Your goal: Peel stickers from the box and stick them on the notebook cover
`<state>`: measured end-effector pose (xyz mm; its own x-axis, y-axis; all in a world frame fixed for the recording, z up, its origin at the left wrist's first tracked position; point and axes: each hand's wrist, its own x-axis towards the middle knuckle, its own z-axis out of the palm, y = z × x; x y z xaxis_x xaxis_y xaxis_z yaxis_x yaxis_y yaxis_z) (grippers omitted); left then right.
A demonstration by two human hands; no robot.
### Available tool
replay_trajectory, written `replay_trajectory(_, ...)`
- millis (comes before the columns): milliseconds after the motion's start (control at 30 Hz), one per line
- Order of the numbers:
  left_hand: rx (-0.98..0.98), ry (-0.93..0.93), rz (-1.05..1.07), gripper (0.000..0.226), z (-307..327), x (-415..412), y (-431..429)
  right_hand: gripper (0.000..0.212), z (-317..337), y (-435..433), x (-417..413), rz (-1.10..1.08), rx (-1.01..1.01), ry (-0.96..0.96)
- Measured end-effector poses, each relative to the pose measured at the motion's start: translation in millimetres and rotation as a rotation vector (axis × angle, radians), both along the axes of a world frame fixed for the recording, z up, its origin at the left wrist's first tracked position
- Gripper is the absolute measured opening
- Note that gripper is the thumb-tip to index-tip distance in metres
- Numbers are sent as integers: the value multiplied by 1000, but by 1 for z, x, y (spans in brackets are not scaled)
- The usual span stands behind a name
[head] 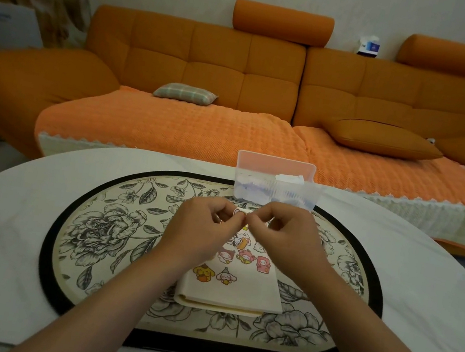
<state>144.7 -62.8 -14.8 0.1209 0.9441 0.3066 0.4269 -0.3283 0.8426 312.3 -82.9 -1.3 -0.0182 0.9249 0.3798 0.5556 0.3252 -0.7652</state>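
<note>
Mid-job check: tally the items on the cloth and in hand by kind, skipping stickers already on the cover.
box: 1
notebook: 1
mat: 1
sticker, pinched between left hand and right hand: 1
Total: 4

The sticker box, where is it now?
In the head view the clear box stands on the far rim of the floral mat, right of centre, beyond the notebook and before the orange sofa.

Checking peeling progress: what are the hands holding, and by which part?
A small sticker, pinched at its left edge by the left hand and its right edge by the right hand.
</note>
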Motion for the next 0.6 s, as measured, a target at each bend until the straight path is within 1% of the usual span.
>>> replay_trajectory(33, -5, -5, -29, 19, 1, -1, 1, 16, 4, 0, 0, 48, -102, 143)
replay_trajectory(67, -11, -10, -59, 19, 2, -3, 2, 16, 6, 0, 2, 73, -180, 227)
replay_trajectory(133, -20, -23, -101, 18, 4, -5, 2, 13, 9, 0, 5, 102, -278, 287)
replay_trajectory(200, -26, -32, -121, 18, 4, -5, 2, 12, 10, -1, 6, 122, -314, 310)
replay_trajectory(300, -32, -46, -128, 19, 5, -4, 1, 11, 9, -1, 5, 109, -282, 300)
replay_trajectory(433, -52, -63, -128, 20, 5, -2, 1, 20, 4, 1, 2, 60, -191, 145)
replay_trajectory(500, -46, -59, -113, 22, 4, -2, 1, 23, 2, 1, -2, 31, -174, 108)
replay_trajectory(533, -42, -58, -103, 23, 4, -2, 1, 23, 2, 2, -3, 27, -176, 125)
replay_trajectory(600, -42, -70, -88, 23, 4, -3, 2, 22, 4, 3, -3, 59, -234, 245)
